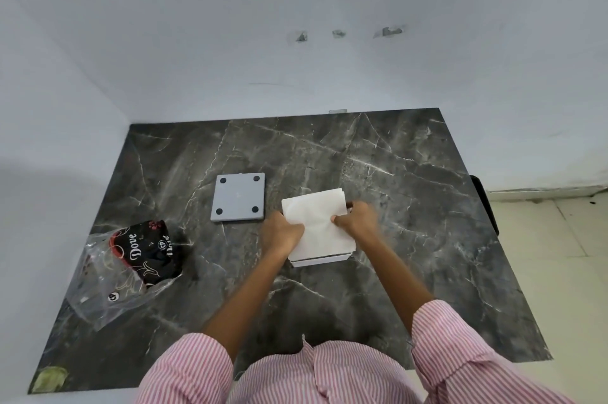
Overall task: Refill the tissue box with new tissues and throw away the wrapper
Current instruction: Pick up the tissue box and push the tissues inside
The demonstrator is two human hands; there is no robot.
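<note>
On the marble counter [411, 189], both hands grip a white, creased tissue stack [317, 226].

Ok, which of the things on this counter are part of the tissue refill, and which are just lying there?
Part of the job:
- tissues, held by the left hand and right hand
- white tissue box under the stack
- grey lid with four black pads, beside the box
- plastic wrapper, lying empty at the left

Just lying about:
- yellowish stain at the counter's near left corner

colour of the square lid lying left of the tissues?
Plain grey square lid with four black round pads at its corners; head view, the only one.
</note>
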